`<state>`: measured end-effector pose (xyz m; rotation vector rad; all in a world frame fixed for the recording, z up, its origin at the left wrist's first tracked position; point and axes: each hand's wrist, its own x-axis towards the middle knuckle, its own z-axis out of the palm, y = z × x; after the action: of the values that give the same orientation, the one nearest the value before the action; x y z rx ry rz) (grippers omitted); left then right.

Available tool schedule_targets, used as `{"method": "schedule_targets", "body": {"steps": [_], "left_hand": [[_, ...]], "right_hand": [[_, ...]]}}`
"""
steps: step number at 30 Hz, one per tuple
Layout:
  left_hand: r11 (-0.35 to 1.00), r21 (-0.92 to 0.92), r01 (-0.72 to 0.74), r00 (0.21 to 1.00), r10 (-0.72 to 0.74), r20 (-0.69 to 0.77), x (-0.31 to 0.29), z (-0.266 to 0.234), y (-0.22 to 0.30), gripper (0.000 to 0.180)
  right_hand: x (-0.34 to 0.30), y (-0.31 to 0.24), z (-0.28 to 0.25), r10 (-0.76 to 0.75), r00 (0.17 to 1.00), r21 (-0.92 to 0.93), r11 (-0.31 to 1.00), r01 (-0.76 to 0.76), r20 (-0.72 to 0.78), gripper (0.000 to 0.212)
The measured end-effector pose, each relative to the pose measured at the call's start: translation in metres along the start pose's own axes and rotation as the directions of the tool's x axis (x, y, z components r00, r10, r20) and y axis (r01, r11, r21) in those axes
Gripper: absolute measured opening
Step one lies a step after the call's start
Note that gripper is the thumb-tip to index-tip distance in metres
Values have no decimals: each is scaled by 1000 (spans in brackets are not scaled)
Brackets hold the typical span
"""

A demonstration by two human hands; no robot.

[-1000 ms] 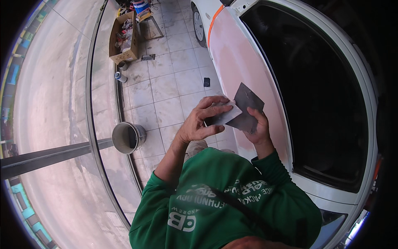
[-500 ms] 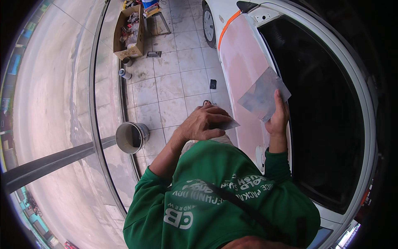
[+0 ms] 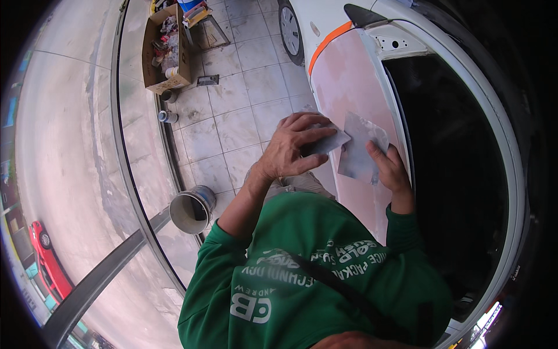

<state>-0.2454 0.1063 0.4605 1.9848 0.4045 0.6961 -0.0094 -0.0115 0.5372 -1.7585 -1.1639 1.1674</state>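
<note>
My left hand (image 3: pixel 290 145) grips a thin grey putty spreader (image 3: pixel 330 138), fingers over its top and the thumb below. My right hand (image 3: pixel 392 167) holds a flat, smeared grey plate (image 3: pixel 360 148) by its right edge, thumb on the upper face. The spreader's corner comes up to the plate's left edge; whether they touch I cannot tell. Beneath both hands runs the side of a white car, where a door panel (image 3: pixel 343 75) shows patchy pink and beige. Orange tape (image 3: pixel 326 45) curves along the panel's far edge.
Left of me stands a bucket (image 3: pixel 192 210) beside a glass wall's frame. Farther off are a small can (image 3: pixel 168 117), a cardboard box (image 3: pixel 183 64) of clutter and a low stool (image 3: pixel 224 32). The car's dark window opening (image 3: pixel 459 145) lies to the right, its front wheel (image 3: pixel 290 29) ahead.
My left hand has moved forward and right with the spreader, toward the plate. My right hand has lowered and turned the plate, bringing the two together. The view has shifted slightly.
</note>
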Motion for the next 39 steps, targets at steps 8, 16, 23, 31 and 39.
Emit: {"method": "schedule_targets", "body": {"steps": [8, 16, 23, 31, 39], "left_hand": [[-238, -944, 230, 838, -445, 316, 4, 21, -172, 60], [-156, -950, 271, 571, -768, 289, 123, 35, -309, 43], [-8, -918, 396, 536, -810, 238, 224, 66, -335, 49], [504, -726, 467, 538, -814, -220, 273, 137, -323, 43], [-8, -908, 419, 480, -847, 229, 219, 92, -353, 33]], "right_hand": [[89, -54, -131, -21, 789, 218, 956, 195, -614, 54], [74, -78, -281, 44, 584, 215, 950, 227, -811, 56], [16, -39, -334, 8, 755, 364, 880, 306, -656, 60], [29, -40, -344, -306, 931, 431, 826, 363, -198, 63], [47, -60, -307, -187, 957, 434, 860, 269, -223, 67]]}}
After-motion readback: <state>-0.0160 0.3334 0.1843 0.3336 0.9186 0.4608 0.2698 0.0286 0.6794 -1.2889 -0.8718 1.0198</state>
